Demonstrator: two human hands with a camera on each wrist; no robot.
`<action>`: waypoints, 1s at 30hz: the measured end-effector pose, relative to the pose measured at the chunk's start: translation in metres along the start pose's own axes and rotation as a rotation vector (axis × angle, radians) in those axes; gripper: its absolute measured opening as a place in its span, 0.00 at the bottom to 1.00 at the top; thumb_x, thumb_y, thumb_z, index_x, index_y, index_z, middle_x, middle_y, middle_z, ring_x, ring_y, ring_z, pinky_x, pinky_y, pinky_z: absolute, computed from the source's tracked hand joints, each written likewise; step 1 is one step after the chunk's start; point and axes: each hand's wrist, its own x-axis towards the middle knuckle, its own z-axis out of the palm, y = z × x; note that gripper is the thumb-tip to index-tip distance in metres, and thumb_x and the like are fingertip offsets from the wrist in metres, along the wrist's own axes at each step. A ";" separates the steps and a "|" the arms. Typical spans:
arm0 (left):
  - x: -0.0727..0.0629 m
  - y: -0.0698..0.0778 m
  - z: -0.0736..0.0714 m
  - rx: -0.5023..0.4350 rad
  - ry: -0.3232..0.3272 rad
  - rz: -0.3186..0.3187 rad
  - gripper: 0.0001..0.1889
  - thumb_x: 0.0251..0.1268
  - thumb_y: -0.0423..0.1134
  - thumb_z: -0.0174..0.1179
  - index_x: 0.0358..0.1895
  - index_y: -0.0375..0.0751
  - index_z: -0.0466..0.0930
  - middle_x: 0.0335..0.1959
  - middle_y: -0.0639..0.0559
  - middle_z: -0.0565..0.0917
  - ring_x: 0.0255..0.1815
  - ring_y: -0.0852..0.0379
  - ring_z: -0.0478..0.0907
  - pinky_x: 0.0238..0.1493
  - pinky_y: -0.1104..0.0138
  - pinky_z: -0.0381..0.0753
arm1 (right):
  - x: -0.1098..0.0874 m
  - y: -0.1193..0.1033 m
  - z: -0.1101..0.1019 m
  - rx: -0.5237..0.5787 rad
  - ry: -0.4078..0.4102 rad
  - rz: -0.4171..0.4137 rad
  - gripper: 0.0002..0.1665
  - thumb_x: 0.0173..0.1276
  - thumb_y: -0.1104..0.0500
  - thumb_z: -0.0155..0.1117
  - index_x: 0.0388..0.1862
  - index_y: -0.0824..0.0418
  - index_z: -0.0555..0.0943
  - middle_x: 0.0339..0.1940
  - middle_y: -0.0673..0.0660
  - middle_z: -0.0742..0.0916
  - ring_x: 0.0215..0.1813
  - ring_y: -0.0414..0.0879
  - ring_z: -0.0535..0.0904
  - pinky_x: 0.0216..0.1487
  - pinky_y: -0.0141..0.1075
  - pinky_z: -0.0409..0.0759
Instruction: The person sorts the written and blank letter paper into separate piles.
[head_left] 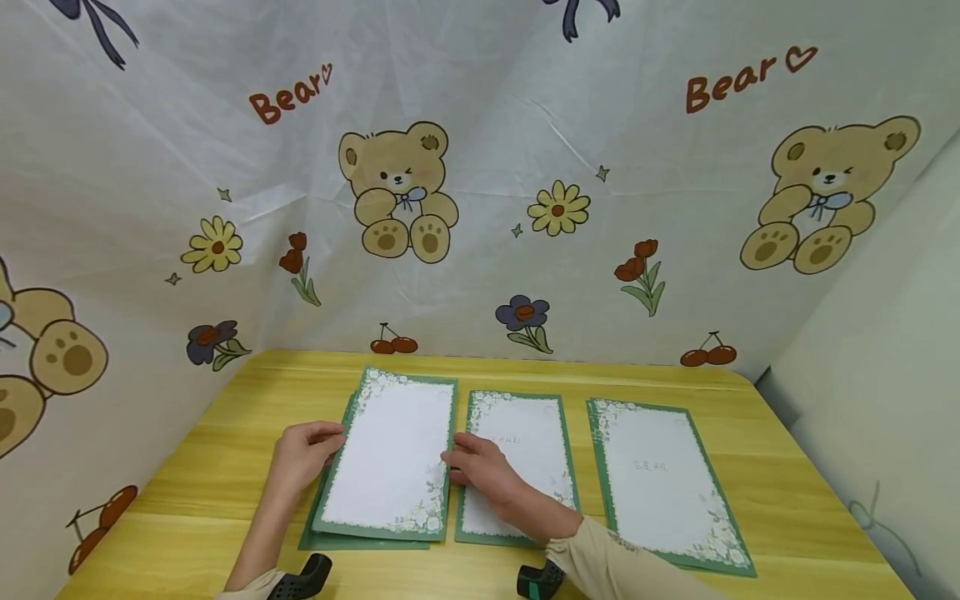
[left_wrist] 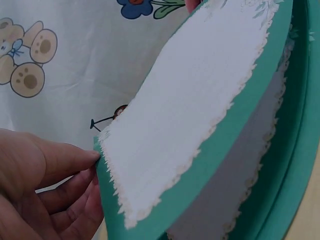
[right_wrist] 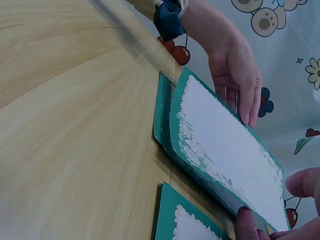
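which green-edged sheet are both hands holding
The leftmost top sheet, blank inside its border and held by the left hand and right hand; the middle sheet and right sheet lie flat, bearing writing.

The word "Bear" point(head_left: 288, 96) is printed in reddish-brown letters on the white cloth point(head_left: 480, 208), at the upper left, and is followed by a small outlined heart. The same word, "Bear" point(head_left: 750, 77), is repeated at the cloth's upper right, again with a heart set after it. Short lines of faint handwriting are borne by the middle sheet point(head_left: 517, 475) and the right sheet point(head_left: 667, 492) on the surface point(head_left: 810, 508); neither line can be made out.
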 end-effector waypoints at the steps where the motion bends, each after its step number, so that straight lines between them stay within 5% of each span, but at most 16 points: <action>1: 0.000 -0.001 0.000 0.024 0.007 0.008 0.12 0.68 0.30 0.61 0.49 0.25 0.84 0.40 0.38 0.86 0.38 0.48 0.82 0.34 0.65 0.83 | 0.000 0.000 0.001 -0.005 -0.002 0.000 0.39 0.74 0.59 0.59 0.74 0.78 0.57 0.72 0.76 0.65 0.63 0.63 0.76 0.60 0.47 0.77; 12: -0.001 -0.009 -0.001 0.152 0.011 0.029 0.12 0.69 0.32 0.60 0.48 0.25 0.84 0.41 0.37 0.85 0.43 0.43 0.80 0.40 0.58 0.80 | 0.004 -0.002 0.008 -0.067 -0.028 0.031 0.39 0.74 0.58 0.61 0.74 0.77 0.58 0.71 0.74 0.68 0.53 0.60 0.82 0.58 0.48 0.78; 20: -0.003 -0.014 -0.004 0.236 -0.067 -0.026 0.16 0.72 0.36 0.57 0.53 0.26 0.82 0.50 0.32 0.82 0.46 0.40 0.79 0.45 0.49 0.79 | 0.009 -0.003 0.011 -0.084 -0.022 0.029 0.40 0.73 0.59 0.61 0.74 0.77 0.57 0.70 0.74 0.68 0.61 0.60 0.77 0.53 0.46 0.81; 30: -0.004 -0.013 -0.006 0.220 -0.050 0.001 0.17 0.73 0.37 0.56 0.54 0.25 0.81 0.50 0.31 0.82 0.47 0.39 0.79 0.44 0.50 0.80 | 0.006 -0.001 0.011 -0.156 -0.029 0.009 0.35 0.72 0.58 0.63 0.72 0.72 0.65 0.67 0.69 0.73 0.52 0.57 0.82 0.54 0.47 0.80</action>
